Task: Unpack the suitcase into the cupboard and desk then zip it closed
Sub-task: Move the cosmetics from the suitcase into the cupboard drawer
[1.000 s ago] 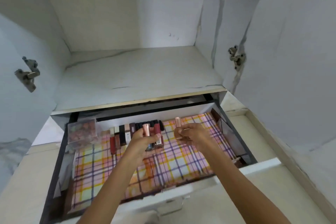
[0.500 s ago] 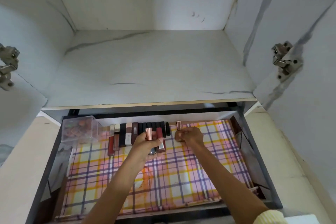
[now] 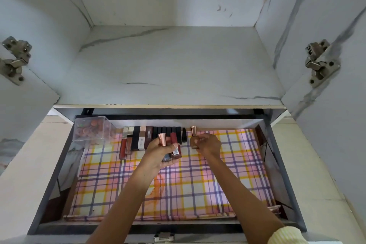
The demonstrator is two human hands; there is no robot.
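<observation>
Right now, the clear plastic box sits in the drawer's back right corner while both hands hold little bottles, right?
Not quite. The head view shows the clear plastic box in the drawer's back left corner. The left hand and right hand do hold little bottles.

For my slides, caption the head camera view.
Left hand holds nail polish bottles; right hand holds another bottle beside the lipstick row.

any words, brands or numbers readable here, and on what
Nothing reads clearly.
White label on the dark red bottle in the left hand: too small and blurred to read.
Small print on the cream box in the back row: too blurred.
On the gold-capped bottle in the right hand: no label shows.
</observation>
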